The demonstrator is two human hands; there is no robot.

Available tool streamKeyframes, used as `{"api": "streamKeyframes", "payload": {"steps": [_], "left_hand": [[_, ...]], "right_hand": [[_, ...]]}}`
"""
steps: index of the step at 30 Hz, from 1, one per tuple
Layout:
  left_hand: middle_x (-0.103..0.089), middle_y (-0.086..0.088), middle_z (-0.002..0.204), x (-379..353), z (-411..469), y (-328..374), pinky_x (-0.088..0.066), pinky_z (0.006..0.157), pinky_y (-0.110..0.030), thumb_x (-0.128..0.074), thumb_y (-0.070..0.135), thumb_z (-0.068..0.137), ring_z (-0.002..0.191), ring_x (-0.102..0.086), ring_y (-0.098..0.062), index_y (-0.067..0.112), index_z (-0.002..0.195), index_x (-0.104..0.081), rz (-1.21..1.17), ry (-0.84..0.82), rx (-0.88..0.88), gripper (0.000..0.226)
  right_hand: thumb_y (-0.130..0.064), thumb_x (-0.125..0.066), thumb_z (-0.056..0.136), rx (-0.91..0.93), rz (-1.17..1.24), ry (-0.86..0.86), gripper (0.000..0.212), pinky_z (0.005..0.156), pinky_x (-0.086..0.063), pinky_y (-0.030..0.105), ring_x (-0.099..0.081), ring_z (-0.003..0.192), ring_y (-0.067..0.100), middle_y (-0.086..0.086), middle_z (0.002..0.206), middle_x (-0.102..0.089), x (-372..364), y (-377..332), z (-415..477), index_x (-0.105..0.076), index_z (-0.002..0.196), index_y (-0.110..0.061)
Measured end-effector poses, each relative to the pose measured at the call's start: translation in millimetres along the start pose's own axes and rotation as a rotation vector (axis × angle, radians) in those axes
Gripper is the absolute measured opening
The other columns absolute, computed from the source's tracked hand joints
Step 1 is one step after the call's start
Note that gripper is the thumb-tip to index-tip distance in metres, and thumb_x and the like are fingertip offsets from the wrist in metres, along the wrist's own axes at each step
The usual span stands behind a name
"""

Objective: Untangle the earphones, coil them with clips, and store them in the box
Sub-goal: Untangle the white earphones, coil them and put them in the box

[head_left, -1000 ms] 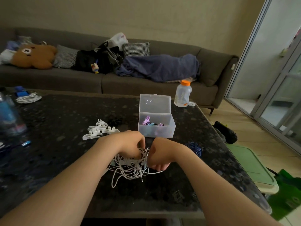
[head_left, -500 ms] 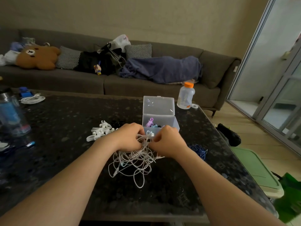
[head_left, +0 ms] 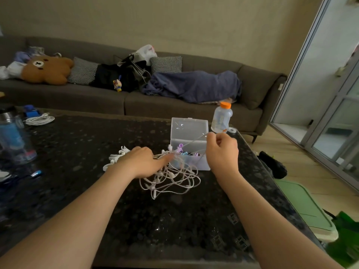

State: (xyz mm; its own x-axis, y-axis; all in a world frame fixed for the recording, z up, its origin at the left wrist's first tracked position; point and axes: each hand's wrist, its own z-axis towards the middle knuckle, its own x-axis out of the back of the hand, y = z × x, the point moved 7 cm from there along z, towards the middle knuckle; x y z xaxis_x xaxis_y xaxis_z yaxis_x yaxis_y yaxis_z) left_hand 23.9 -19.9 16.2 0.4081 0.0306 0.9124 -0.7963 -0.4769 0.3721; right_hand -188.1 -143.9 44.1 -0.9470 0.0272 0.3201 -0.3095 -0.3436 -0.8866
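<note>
Head view: a tangle of white earphones (head_left: 171, 177) lies on the dark table (head_left: 77, 144), mid-table. Left hand (head_left: 143, 162) rests on the tangle's 10 o'clock edge, fingers stretched out flat and pressing the cords down. Right hand (head_left: 222, 150) is lifted at 1 o'clock of the tangle, fingers curled, pinching one strand drawn taut. A clear box (head_left: 189, 129) stands at 12 o'clock, just beyond the tangle, lid upright. White clips (head_left: 116, 157) lie at 10 o'clock, partly behind the left hand
</note>
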Motion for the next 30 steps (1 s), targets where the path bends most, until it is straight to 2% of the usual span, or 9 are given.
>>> {"api": "streamKeyframes", "payload": {"steps": [6,10,13,16,19,21,24,27,30], "left_hand": [[-0.076,-0.004,0.095,3.7,-2.5,-7.6,-0.058,0.087,-0.043,-0.057,0.080,0.089,0.090,-0.071,-0.021,0.016,0.094,-0.071,0.056,0.080,0.145,0.066],[-0.036,-0.012,0.156,6.3,-1.6,2.3,-0.043,0.111,-0.051,-0.078,0.035,0.091,0.142,-0.042,-0.036,0.021,0.155,-0.037,0.091,0.135,0.066,0.077],[-0.048,0.002,0.144,12.8,-5.1,27.0,-0.043,0.115,-0.049,-0.080,0.023,0.089,0.139,-0.043,-0.025,0.035,0.136,-0.054,-0.064,0.175,-0.181,0.055],[-0.074,0.011,0.105,15.0,-17.7,51.5,-0.057,0.098,-0.041,-0.077,0.014,0.091,0.106,-0.069,-0.009,0.033,0.096,-0.076,-0.430,0.054,-0.411,0.019],[-0.079,0.012,0.098,-0.9,-36.5,76.5,-0.055,0.096,-0.030,-0.073,0.015,0.097,0.098,-0.072,-0.004,0.030,0.097,-0.080,-0.565,-0.219,-0.545,0.016],[-0.077,0.017,0.093,-13.6,-40.5,83.4,-0.055,0.092,-0.023,-0.074,0.042,0.098,0.090,-0.071,0.002,0.030,0.099,-0.081,-0.443,-0.283,-0.568,0.013],[-0.065,0.015,0.064,-24.0,-34.0,75.1,-0.048,0.069,-0.023,-0.067,0.059,0.097,0.059,-0.056,-0.002,0.026,0.085,-0.081,-0.237,-0.276,-0.509,0.038],[-0.074,0.005,0.080,-24.5,-27.2,61.1,-0.058,0.082,-0.039,-0.073,0.044,0.095,0.075,-0.068,-0.017,0.029,0.088,-0.083,-0.168,-0.270,-0.474,0.019],[-0.076,0.012,0.093,-18.1,-21.7,51.9,-0.056,0.093,-0.037,-0.072,0.028,0.098,0.091,-0.071,-0.009,0.036,0.097,-0.081,-0.246,-0.228,-0.440,0.012]], "right_hand": [[-0.034,-0.055,0.110,-0.102,0.434,-0.095,0.023,0.062,-0.060,0.031,-0.074,0.065,0.023,0.003,0.060,-0.066,9.4,-22.9,-18.0,-0.068,0.109,-0.015],[-0.031,-0.062,0.107,-0.184,0.535,-0.291,0.018,0.059,-0.059,0.036,-0.066,0.059,0.025,0.007,0.066,-0.067,2.9,-33.3,-27.2,-0.073,0.115,-0.018],[-0.015,-0.057,0.107,-0.180,0.580,-0.420,0.024,0.053,-0.056,0.035,-0.067,0.058,0.028,0.010,0.076,-0.072,-2.1,-45.4,-33.9,-0.069,0.127,-0.022],[-0.017,-0.052,0.111,-0.148,0.570,-0.503,0.035,0.054,-0.059,0.038,-0.072,0.063,0.033,0.013,0.083,-0.076,-7.5,-53.9,-38.7,-0.056,0.141,-0.036],[-0.019,-0.047,0.113,-0.194,0.635,-0.503,0.038,0.050,-0.048,0.031,-0.058,0.056,0.022,0.011,0.075,-0.071,-13.3,-56.0,-37.4,-0.049,0.149,-0.031],[-0.011,-0.044,0.111,-0.241,0.732,-0.473,0.035,0.050,-0.034,0.027,-0.043,0.055,0.015,0.010,0.074,-0.067,-15.4,-56.3,-33.9,-0.054,0.143,-0.017],[0.000,-0.043,0.107,-0.224,0.832,-0.365,0.030,0.050,-0.035,0.024,-0.041,0.056,0.011,0.010,0.079,-0.068,-6.2,-59.6,-28.1,-0.061,0.131,-0.007],[-0.006,-0.043,0.111,-0.191,0.782,-0.082,0.020,0.048,-0.042,0.023,-0.048,0.053,0.009,0.010,0.088,-0.075,16.8,-52.0,-22.5,-0.055,0.125,-0.012],[-0.010,-0.046,0.110,-0.117,0.472,0.179,0.015,0.058,-0.052,0.026,-0.065,0.062,0.010,0.003,0.090,-0.078,43.3,-40.3,-21.7,-0.041,0.118,-0.022]]}}
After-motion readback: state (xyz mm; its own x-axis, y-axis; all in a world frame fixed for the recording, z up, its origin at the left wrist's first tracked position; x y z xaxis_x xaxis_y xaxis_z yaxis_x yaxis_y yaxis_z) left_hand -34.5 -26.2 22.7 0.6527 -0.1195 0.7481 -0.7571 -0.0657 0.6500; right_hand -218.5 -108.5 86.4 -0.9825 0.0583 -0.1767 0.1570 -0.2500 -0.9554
